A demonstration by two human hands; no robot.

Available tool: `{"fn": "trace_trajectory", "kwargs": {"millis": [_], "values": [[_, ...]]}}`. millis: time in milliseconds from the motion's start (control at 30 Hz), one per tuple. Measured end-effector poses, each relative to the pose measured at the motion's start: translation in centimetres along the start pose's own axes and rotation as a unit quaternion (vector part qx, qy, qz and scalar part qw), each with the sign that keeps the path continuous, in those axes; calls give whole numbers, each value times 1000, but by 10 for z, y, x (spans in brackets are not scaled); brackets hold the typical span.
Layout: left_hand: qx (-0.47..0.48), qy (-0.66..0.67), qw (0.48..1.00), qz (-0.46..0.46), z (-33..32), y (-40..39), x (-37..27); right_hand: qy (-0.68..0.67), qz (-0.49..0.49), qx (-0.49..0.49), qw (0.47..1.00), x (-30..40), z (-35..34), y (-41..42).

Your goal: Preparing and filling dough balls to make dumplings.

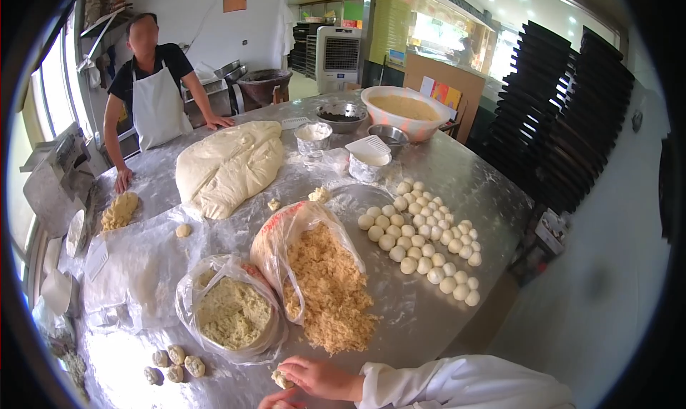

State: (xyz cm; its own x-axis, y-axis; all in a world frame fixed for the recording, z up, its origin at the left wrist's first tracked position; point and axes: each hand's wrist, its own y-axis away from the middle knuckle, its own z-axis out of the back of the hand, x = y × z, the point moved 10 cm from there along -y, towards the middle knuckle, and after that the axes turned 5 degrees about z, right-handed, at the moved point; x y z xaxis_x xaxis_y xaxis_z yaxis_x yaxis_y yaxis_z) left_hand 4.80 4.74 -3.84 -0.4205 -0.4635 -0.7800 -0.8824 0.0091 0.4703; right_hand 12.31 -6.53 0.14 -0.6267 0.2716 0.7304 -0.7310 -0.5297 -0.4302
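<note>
At the bottom edge, my right hand [316, 378] in a white sleeve has its fingers on a small piece of pale dough [281, 379]. My left hand [280, 400] is just below it, mostly cut off by the picture's edge, with a bit of something pale at its fingers. Just beyond the hands, a plastic bag spills orange-brown shredded filling [335, 296] onto the steel table. Left of that, an open plastic bag holds a pale green crumbly filling [235, 312]. Several small filled balls [175, 373] lie at the lower left.
Many round white dough balls [407, 231] stand in rows at the right. A large dough mass [230, 162] lies farther back, near bowls and a wide tub [402, 106]. A co-worker in a white apron [159, 106] leans on the far left edge. Stacked black trays [557, 114] stand beyond.
</note>
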Motion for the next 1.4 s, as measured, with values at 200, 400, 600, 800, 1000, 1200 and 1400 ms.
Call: {"fn": "trace_trajectory", "kwargs": {"millis": [200, 400, 600, 800, 1000, 1200, 1400], "values": [[40, 98, 993, -55, 16, -9, -3, 72, 4, 5, 997, -21, -35, 23], [38, 231, 972, -7, 7, 0, -18, 2, -38, -23, 999, 6, 13, 5], [-57, 291, 954, -50, 40, -17, -22, -71, 65, -45, 994, 91, 26, -20], [101, 298, 937, -154, -36, -6, -52, -163, -78, -41, 983, 56, 9, -16], [23, 194, 956, -219, -5, -18, -36, -285, -167, 25, 943, 44, -2, -8], [-39, -69, 974, -213, 13, -13, -32, -123, 23, -31, 992, 90, 21, -24], [-71, 141, 965, -210, -26, 6, -56, -328, -127, 66, 934, 59, 3, -16]]}}
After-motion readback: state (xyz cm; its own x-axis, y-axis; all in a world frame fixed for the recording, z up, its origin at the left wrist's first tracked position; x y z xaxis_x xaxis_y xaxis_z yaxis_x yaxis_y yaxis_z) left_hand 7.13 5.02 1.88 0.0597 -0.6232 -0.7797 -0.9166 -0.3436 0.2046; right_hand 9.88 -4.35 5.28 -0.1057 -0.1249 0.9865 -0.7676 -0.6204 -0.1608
